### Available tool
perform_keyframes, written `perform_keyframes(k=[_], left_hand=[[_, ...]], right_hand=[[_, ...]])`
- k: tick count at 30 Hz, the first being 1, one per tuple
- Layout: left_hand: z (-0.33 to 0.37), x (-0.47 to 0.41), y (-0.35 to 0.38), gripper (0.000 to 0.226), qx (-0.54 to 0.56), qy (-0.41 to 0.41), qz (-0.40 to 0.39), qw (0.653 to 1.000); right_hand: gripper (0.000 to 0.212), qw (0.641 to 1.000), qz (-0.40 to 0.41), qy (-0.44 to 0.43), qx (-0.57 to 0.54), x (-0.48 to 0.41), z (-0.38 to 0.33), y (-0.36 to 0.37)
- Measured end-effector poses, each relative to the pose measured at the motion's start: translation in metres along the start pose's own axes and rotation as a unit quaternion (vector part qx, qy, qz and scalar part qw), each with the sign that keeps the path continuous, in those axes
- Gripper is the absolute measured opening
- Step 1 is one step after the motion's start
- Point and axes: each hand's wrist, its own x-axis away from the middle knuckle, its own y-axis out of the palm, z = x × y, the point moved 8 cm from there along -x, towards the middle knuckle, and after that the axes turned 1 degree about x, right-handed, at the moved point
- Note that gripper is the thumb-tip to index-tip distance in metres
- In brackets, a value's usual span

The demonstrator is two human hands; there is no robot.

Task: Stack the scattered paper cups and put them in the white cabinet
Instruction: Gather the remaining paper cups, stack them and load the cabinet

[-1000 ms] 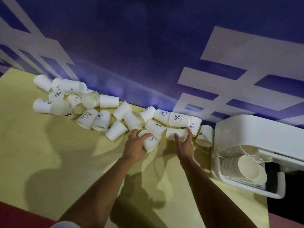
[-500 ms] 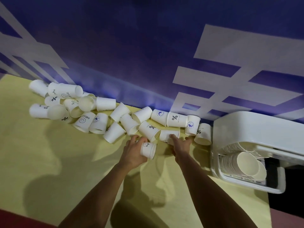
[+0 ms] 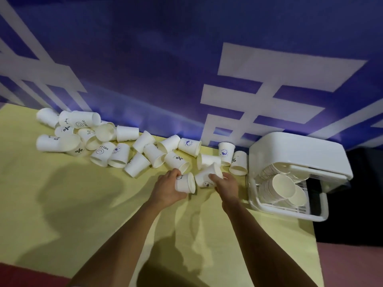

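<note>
Several white paper cups (image 3: 116,141) lie scattered on their sides along the back of the yellow table (image 3: 62,204). My left hand (image 3: 167,189) grips one cup (image 3: 185,183), its mouth turned right. My right hand (image 3: 226,185) grips another cup (image 3: 207,177), tilted with its mouth up and right. The two held cups sit close together, just above the table. The white cabinet (image 3: 294,154) stands at the right edge, open at the front, with stacks of cups (image 3: 281,187) lying inside.
A blue wall with white bars (image 3: 248,79) rises directly behind the table. A few loose cups (image 3: 238,162) stand next to the cabinet's left side. Dark floor (image 3: 352,193) lies beyond the table's right edge.
Both hands have each lifted a cup off the pile and pulled it toward me. The two held cups have come nearer each other.
</note>
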Motion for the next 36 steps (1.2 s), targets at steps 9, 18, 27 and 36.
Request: perform_keyframes(k=[9,18,27,36], left_hand=[[0.067,0.019,0.019,0.063,0.062,0.029,0.002,0.998],[0.144,0.034,0.073,0.062,0.092,0.061,-0.022,0.994],[0.158,0.049,0.126,0.062,0.106,0.028,-0.074,0.991],[0.17,0.045,0.146,0.07,0.062,0.035,-0.075,0.995]], right_hand=[[0.058,0.987,0.063,-0.143,0.046,0.057,-0.046,-0.077],[0.058,0.963,0.124,-0.24,0.013,0.096,-0.055,-0.174],[0.062,0.933,0.281,-0.215,-0.064,0.097,-0.044,-0.28],[0.071,0.953,0.215,-0.19,0.095,0.049,-0.04,-0.289]])
